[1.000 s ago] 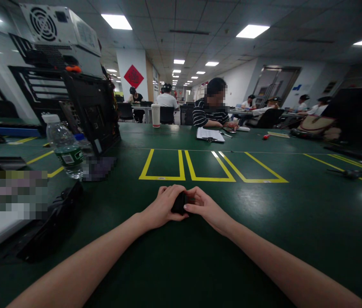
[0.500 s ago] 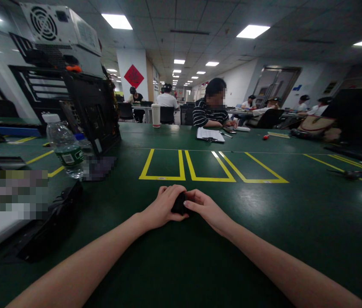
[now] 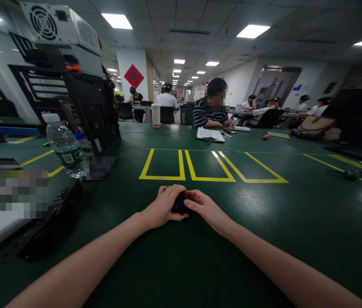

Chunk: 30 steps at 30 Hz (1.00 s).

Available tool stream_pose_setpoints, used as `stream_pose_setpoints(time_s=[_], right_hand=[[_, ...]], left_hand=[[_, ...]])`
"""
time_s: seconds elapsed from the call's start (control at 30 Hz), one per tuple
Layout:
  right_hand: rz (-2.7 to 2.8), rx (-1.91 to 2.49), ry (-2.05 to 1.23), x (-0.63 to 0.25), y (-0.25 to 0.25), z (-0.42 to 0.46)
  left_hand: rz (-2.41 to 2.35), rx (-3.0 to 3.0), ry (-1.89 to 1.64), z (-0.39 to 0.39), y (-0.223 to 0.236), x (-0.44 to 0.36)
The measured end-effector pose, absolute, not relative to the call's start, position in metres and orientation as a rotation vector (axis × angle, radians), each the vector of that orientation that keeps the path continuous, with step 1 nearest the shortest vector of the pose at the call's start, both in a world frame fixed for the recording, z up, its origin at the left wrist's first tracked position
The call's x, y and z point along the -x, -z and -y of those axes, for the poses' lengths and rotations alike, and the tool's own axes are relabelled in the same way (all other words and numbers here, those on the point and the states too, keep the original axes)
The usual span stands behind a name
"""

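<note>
A small dark object (image 3: 179, 204), black and rounded, sits between my two hands near the middle of the green table (image 3: 181, 261). Its kind cannot be made out, because fingers cover much of it. My left hand (image 3: 164, 205) wraps around it from the left, fingers over the top and thumb along the near side. From the right, my right hand (image 3: 203, 207) grips its edge with thumb and fingers. Just beyond the hands, strips of yellow tape (image 3: 163, 178) mark out several open-topped boxes on the table.
At left stand a water bottle (image 3: 68, 149) and an open computer case (image 3: 94, 107) with a power supply (image 3: 68, 30) on top. A black part (image 3: 52, 218) lies nearer. Across the table, a person in a striped shirt (image 3: 208, 113) sits behind a clipboard (image 3: 210, 134); a cup (image 3: 156, 115) stands far off.
</note>
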State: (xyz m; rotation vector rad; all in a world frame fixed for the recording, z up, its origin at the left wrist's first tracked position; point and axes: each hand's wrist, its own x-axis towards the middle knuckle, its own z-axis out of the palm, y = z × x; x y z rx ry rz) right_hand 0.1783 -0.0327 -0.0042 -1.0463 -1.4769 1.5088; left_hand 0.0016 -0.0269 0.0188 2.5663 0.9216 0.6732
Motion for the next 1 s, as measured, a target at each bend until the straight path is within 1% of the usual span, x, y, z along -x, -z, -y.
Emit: stream_pose_setpoints(time_s=[0.2, 0.43, 0.7, 1.0], right_hand=[[1.505, 0.903, -1.572, -0.18, 0.0017, 0.0329], [1.475, 0.995, -1.526, -0.1785, 0.0062, 0.0315], [1.509, 0.873, -1.59, -0.1807, 0.0041, 0.0297], [1.476, 0.973, -1.549, -0.1794, 0.0061, 0.0301]], left_hand=[[-0.908, -2.56, -0.67, 0.0285, -0.0206, -0.0018], [-0.919, -2.563, -0.671, 0.0272, -0.019, -0.0018], [-0.894, -2.568, -0.697, 0.0277, -0.0185, -0.0019], [-0.891, -2.558, -0.694, 0.027, -0.0179, -0.0017]])
